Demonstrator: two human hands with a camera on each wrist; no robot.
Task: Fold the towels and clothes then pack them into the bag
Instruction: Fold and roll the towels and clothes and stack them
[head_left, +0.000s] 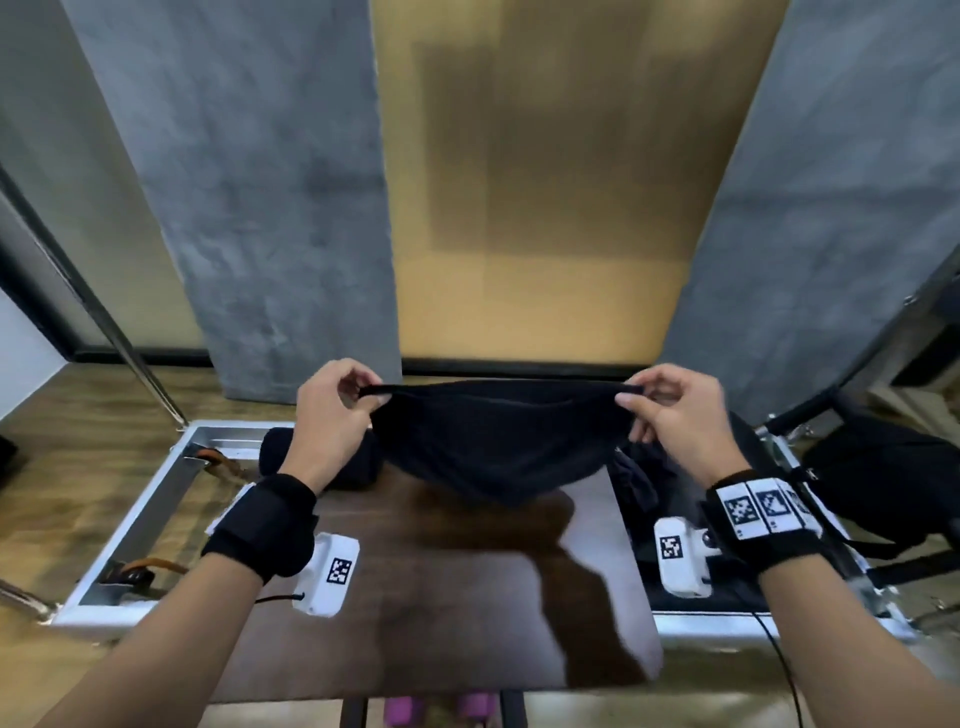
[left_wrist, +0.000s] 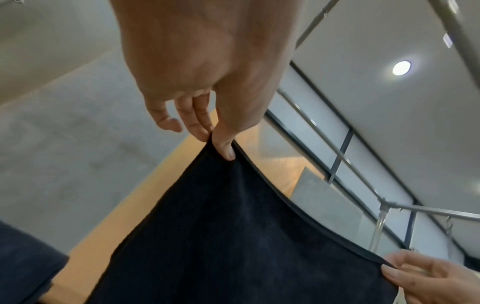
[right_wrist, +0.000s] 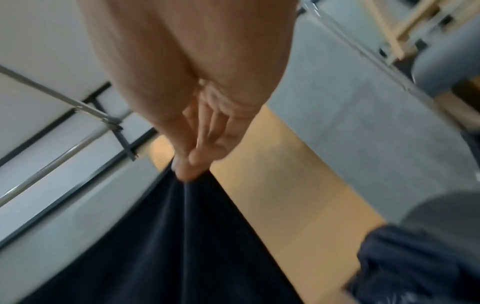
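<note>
A dark navy towel (head_left: 498, 441) hangs stretched between my two hands above the brown table (head_left: 467, 597). My left hand (head_left: 358, 397) pinches its top left corner between thumb and fingers, seen close in the left wrist view (left_wrist: 221, 144) with the towel (left_wrist: 233, 236) falling away below. My right hand (head_left: 641, 397) pinches the top right corner, and in the right wrist view the hand (right_wrist: 192, 166) bunches the towel (right_wrist: 168, 246) at the fingertips. The towel's lower edge sags near the tabletop. A black bag (head_left: 878, 467) sits at the far right.
A dark rolled cloth (head_left: 275, 447) lies at the table's back left, partly behind my left wrist. More dark clothing (head_left: 639, 483) is heaped at the right. A metal frame (head_left: 130, 519) edges the table, with poles rising on both sides. Grey and tan wall panels stand behind.
</note>
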